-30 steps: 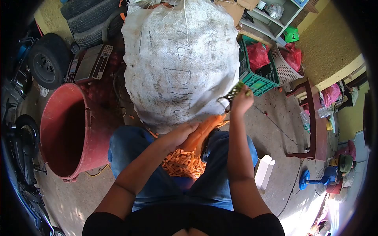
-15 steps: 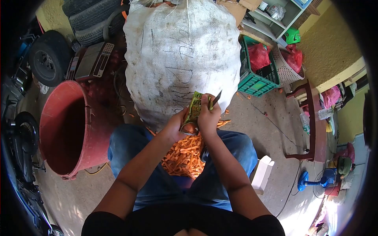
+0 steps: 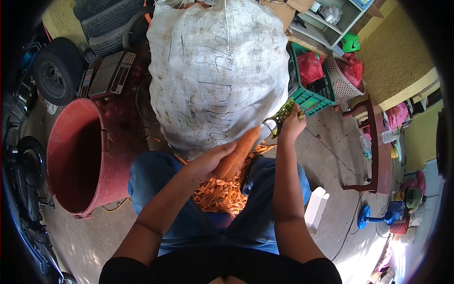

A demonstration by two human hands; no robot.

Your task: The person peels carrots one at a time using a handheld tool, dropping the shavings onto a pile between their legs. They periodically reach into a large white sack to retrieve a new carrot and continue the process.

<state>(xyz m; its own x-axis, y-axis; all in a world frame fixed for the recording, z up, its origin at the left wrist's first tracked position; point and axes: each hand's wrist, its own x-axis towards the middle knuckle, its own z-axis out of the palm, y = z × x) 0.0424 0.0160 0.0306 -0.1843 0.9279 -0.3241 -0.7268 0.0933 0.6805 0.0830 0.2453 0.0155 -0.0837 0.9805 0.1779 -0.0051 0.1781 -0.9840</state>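
A large orange carrot [image 3: 240, 152] is in my left hand [image 3: 212, 160], fingers wrapped round its near end, its far end pointing up and to the right. My right hand [image 3: 293, 125] grips a green peeler [image 3: 284, 112] with a perforated body. The peeler is just beyond the carrot's far end, apart from it as far as I can see. Below the carrot, between my knees, lies a heap of orange peelings [image 3: 220, 195]; its container is mostly hidden.
A bulging white woven sack [image 3: 213, 71] stands straight ahead. To the left is a red barrel [image 3: 116, 158] beside a weighing scale [image 3: 106, 78] and tyres [image 3: 56, 71]. At right are a green crate [image 3: 309, 102], a white box [image 3: 316, 208] and a wooden frame [image 3: 380, 156].
My right hand has moved right and up with the green peeler, away from my left hand. The carrot, earlier mostly hidden between the hands, now shows in my left hand.
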